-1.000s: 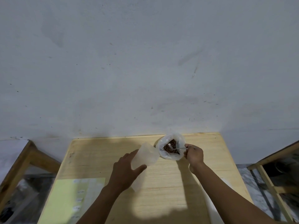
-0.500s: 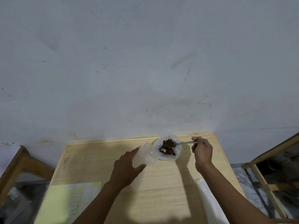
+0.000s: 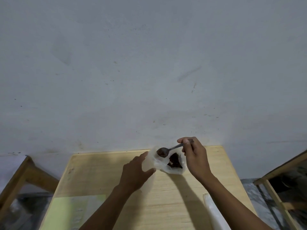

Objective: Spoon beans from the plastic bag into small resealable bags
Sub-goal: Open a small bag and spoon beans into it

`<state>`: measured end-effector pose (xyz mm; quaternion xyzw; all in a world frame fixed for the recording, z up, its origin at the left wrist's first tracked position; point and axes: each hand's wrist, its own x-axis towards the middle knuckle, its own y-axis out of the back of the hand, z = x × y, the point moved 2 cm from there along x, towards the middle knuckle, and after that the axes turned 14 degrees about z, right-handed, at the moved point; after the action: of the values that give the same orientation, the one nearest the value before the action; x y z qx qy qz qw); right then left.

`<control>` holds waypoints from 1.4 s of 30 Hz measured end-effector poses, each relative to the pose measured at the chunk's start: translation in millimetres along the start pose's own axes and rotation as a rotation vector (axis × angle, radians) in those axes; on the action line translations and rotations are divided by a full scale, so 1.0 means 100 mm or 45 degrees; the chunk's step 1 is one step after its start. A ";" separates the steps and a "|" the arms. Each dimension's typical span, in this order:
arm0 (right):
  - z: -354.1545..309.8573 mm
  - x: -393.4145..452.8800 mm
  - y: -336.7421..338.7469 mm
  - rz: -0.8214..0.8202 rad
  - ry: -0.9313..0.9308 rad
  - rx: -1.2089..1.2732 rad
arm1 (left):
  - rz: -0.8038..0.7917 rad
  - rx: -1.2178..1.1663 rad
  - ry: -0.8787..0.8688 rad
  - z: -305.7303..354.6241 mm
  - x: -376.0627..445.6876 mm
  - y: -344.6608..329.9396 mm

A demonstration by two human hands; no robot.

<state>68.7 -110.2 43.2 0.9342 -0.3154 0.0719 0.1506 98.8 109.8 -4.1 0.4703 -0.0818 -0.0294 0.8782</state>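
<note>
Transfer step, near desk (image 3: 166, 196) far edge: right hand (image 3: 195, 156) pinching loaded spoon (image 3: 163, 152) over small resealable bag (image 3: 153, 161), left hand (image 3: 134, 173) gripping it beside plastic bag (image 3: 174, 170) of beans (image 3: 174, 161). Next: tip into mouth, likely needs steady aim.

Looks like a plain room in a home, not a shop or a lab. Bare grey wall (image 3: 149, 63) with scuffs and small marks, right behind a small light wooden table (image 3: 166, 188). Simple wooden frames (image 3: 25, 173) standing on both sides, low on the floor. Pale green paper sheet (image 3: 66, 211) lying on the near left corner.
</note>
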 end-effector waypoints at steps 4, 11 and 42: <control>-0.11 0.02 -0.05 -0.037 0.178 -0.009 | -0.005 -0.008 -0.032 0.02 -0.01 0.02; -0.02 0.23 0.10 0.221 0.078 0.022 | 0.029 -0.119 0.107 -0.11 -0.08 0.05; 1.35 -0.18 0.00 0.216 -0.874 0.030 | -0.294 0.165 0.040 -0.27 -0.22 -0.58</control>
<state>59.8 -144.5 -88.5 0.8760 -0.4232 -0.2306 0.0186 83.2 102.5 -69.0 0.5327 -0.0151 -0.1175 0.8380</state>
